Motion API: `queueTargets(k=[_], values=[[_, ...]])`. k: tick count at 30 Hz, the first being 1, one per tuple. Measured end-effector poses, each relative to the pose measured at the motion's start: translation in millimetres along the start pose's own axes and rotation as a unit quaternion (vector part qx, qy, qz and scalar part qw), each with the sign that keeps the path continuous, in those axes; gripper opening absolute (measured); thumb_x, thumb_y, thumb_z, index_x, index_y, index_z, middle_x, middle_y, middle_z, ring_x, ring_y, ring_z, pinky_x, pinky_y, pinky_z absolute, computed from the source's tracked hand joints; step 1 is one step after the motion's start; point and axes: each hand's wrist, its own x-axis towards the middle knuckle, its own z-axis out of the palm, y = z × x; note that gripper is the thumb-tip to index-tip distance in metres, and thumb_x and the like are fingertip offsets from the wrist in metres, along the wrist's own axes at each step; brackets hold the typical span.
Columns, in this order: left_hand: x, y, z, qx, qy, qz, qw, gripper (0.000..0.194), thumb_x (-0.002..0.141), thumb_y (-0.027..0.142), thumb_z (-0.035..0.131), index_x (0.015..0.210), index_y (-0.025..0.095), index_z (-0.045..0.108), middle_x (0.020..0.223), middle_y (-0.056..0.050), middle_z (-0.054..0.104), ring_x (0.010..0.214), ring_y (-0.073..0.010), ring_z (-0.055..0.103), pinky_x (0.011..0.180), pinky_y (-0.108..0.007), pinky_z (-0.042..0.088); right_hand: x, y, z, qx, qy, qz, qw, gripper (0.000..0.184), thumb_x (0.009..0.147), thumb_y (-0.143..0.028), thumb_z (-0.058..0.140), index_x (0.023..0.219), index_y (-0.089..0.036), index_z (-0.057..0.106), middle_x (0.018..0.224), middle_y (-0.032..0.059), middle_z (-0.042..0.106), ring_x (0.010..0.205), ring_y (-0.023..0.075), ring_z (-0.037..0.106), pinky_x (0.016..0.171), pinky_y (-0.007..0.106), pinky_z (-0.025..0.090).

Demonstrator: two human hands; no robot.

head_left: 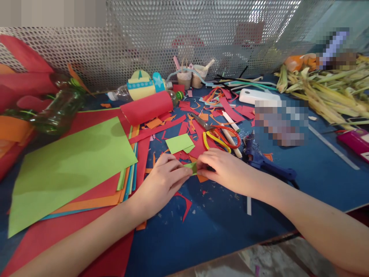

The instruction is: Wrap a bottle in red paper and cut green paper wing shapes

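Between my two hands is a small piece of green paper (190,167). My left hand (167,175) pinches its left end, and my right hand (217,169) pinches the right end. Just beyond my fingers lie green paper cutouts (179,143), one overlapping another. Scissors with red and yellow handles (220,139) rest above my right hand. A blue glue gun (268,163) lies to the right of that hand. Left of my left hand, a large green sheet (75,165) lies over a stack of coloured paper.
Red and orange scraps (187,123) litter the middle. A bottle wrapped in red paper (148,107) and a yellow-wrapped bottle (141,87) lie behind. Two small cups (184,79) stand near the perforated metal screen (138,42). Dried husks (319,86) are heaped at right.
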Motion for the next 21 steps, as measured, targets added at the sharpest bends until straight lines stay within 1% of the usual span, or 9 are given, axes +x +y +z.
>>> queueTargets(k=[6,11,16,21], values=[[0,2,-6.7,0.035,-0.003,0.023,0.999,0.017,0.09,0.016,0.05,0.095,0.017,0.066,0.083,-0.006,0.064,0.088,-0.0201,0.051,0.084,-0.036,0.047,-3,-1,-4,0.021,-0.003,0.017,1.0,0.009,0.085,-0.008,0.059,0.08,-0.015,0.059,0.082,0.0034,0.063,0.084,0.0171,0.057,0.074,0.029,0.043],[-1,1,-6.1,0.003,-0.002,0.008,1.0,0.015,0.089,0.017,0.052,0.092,0.017,0.067,0.086,-0.005,0.065,0.088,-0.0188,0.055,0.084,-0.035,0.048,-5,0,-10,0.024,-0.009,0.017,1.0,0.011,0.084,-0.006,0.059,0.08,-0.016,0.06,0.079,0.0009,0.063,0.078,0.0147,0.058,0.069,0.026,0.041],[-1,0,-5.1,-0.012,0.002,0.017,1.0,0.015,0.09,0.014,0.052,0.094,0.016,0.066,0.087,-0.004,0.068,0.085,-0.0176,0.058,0.085,-0.034,0.048,-5,0,-8,-0.037,-0.008,-0.003,0.999,0.009,0.086,-0.011,0.058,0.081,-0.016,0.064,0.077,0.0021,0.063,0.077,0.0165,0.057,0.068,0.028,0.04],[0,1,-5.4,0.016,-0.002,0.031,0.999,0.017,0.091,0.014,0.049,0.093,0.015,0.065,0.086,-0.005,0.068,0.083,-0.0177,0.059,0.084,-0.035,0.05,-6,1,-7,-0.106,-0.013,-0.038,0.994,0.014,0.087,-0.008,0.054,0.094,-0.016,0.063,0.086,0.004,0.063,0.083,0.019,0.059,0.066,0.029,0.04]])
